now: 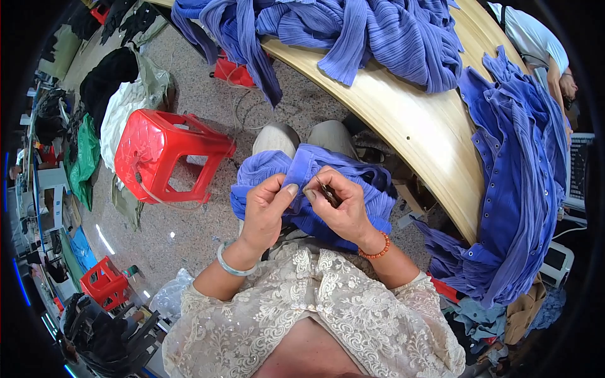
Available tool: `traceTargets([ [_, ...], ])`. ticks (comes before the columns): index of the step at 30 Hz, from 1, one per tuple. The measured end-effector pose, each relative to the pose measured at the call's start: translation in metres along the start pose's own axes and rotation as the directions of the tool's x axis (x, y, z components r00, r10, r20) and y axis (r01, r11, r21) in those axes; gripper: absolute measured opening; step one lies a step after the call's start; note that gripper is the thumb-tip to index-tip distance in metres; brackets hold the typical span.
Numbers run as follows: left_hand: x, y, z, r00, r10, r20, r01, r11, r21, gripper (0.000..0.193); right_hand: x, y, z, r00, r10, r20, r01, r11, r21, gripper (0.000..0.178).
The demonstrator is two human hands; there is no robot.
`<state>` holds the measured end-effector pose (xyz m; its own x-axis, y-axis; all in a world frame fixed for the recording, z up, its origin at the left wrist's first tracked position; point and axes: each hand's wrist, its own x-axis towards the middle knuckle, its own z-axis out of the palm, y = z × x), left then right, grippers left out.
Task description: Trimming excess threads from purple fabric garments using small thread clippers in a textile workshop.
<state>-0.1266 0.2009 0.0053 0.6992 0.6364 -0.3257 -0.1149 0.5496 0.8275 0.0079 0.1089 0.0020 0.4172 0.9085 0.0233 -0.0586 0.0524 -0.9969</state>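
Pinching the flat band (305, 160) of a blue-violet pleated garment (378, 205) between thumb and fingers, my left hand (266, 211) is closed firmly on it. My right hand (343, 208) curls round a small dark tool (328, 193), its thumb and forefinger close beside the band; whether they nip cloth too, I cannot tell. The garment lies bunched across my legs (275, 138). I judge it light, soft and hardly fragile, apt to slither off; the band looks firmer than the pleats, so I'd hold it there. Ahead curves a glossy pale wooden table (435, 157), heaped with similar cloth (403, 44). To my left a red stool (142, 151) stands on the speckled floor (208, 233). Beyond the table, at far right, bends a person in white (535, 39).
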Motion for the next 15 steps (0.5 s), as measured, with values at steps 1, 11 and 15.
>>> traceTargets([
  [1,0.0,0.001,0.001,1.0,0.0,0.0,0.0,1.0,0.002,0.005,-0.001,0.001,0.001,1.0,0.013,-0.02,-0.013,1.0,0.007,0.002],
  [11,0.007,-0.005,-0.006,0.998,-0.029,0.052,0.026,0.998,0.058,0.009,-0.007,0.011,0.009,0.95,-0.28,-0.14,0.225,0.922,-0.314,0.017],
  [15,0.012,-0.003,-0.012,0.989,-0.116,0.094,0.113,0.993,0.04,0.012,-0.007,0.009,0.007,0.949,-0.294,-0.115,0.239,0.906,-0.35,0.019],
])
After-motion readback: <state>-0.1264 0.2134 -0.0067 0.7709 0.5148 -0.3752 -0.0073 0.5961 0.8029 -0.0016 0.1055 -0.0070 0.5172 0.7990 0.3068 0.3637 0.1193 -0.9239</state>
